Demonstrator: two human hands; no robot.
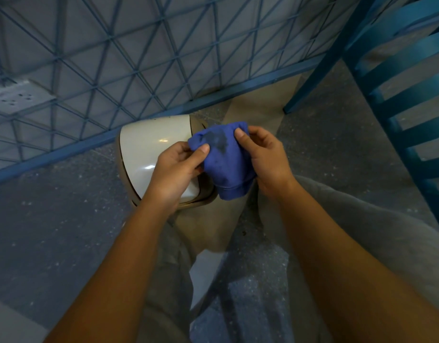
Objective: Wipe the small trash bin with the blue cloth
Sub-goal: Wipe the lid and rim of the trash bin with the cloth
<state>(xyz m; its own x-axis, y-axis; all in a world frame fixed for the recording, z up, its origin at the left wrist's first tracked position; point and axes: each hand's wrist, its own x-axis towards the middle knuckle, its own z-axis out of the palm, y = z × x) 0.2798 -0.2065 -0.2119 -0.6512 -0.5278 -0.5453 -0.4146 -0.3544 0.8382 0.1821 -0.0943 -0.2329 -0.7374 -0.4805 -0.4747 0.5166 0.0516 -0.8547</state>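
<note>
**Both hands at the small trash bin (149, 147), seen from above.** The left hand (174, 172) pinches one edge of the blue cloth (226, 162) between thumb and curled fingers, directly over the bin's lid. The right hand (265, 157) pinches the opposite edge, just right of the bin. The cloth hangs bunched between them above the bin's right rim. Whether it touches the rim cannot be told.

**Risks, as judged.**
- A dark smudge (216, 139) lies on the cloth's upward face. Pressing that patch to the lid would likely smear grime back on, so a clean fold seems called for.
- The bin looks light and stands free on the floor (52, 219). A hard sideways stroke could slide it into the lattice wall (114, 58) just behind it, or tip it.
- The lid's inset panel may be hinged, so weight on it might push it inward.

**Materials.**
- The lid is domed, glossy cream plastic that carries bright highlights, set in a tan rim.
- The cloth is soft and matte, with a stitched hem along its lower edge.
- The floor is grey, speckled and stone-like.
- The wall behind the bin bears raised blue ribs forming triangles.
- A blue slatted chair (399, 70) stands well to the bin's right.
</note>
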